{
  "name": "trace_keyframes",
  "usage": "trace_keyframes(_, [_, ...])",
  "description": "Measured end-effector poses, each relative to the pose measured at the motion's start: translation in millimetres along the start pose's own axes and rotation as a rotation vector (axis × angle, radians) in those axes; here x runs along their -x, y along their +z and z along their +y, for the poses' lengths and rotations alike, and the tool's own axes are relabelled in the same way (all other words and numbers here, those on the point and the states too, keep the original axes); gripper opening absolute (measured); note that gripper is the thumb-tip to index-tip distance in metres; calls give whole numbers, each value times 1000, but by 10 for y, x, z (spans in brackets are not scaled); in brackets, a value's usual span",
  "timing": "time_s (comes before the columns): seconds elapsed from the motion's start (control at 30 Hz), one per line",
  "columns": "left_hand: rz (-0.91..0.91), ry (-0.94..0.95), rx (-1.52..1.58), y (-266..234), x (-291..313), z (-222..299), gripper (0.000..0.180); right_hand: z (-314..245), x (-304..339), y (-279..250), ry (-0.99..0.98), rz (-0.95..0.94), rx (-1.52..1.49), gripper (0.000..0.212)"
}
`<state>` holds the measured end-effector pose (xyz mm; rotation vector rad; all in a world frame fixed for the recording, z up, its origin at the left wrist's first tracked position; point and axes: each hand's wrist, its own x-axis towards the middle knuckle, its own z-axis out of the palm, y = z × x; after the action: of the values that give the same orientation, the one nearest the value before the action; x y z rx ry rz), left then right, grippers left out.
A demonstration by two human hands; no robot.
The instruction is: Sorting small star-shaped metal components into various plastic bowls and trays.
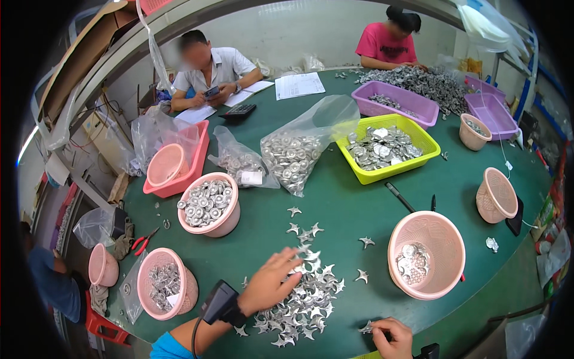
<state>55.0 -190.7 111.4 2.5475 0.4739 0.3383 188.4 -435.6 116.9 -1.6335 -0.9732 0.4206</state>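
Note:
My left hand lies over the upper left of a heap of silvery star-shaped metal pieces, its fingers stretched out and touching some of them. A black device is strapped round that wrist. At the lower edge, my right hand pinches one star-shaped metal piece between thumb and fingers. A few loose stars lie between the heap and a pink basket with round silvery pieces at its bottom.
Pink baskets of metal parts stand left, with red-handled pliers nearby. Farther back are filled plastic bags, a yellow-green tray and a purple tray. Two people sit across the green table; another is at far left.

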Motion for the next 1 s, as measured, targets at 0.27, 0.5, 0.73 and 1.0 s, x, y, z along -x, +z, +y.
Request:
trace_keyframes(0.27, [251, -93, 141, 13, -733, -459, 29, 6, -6, -2, -26, -26, 21, 11])
trace_keyframes(0.5, [-280, 184, 389, 21, -384, -81, 35, -16, 7, -15, -9, -29, 10, 10])
trace_keyframes(0.73, [-262, 306, 150, -197, 109, 220, 32, 135, 92, 48, 103, -24, -65, 9])
trace_keyframes(1.0, [130, 107, -122, 114, 855, 693, 22, -89, 184, 281, 365, -122, -313, 13])
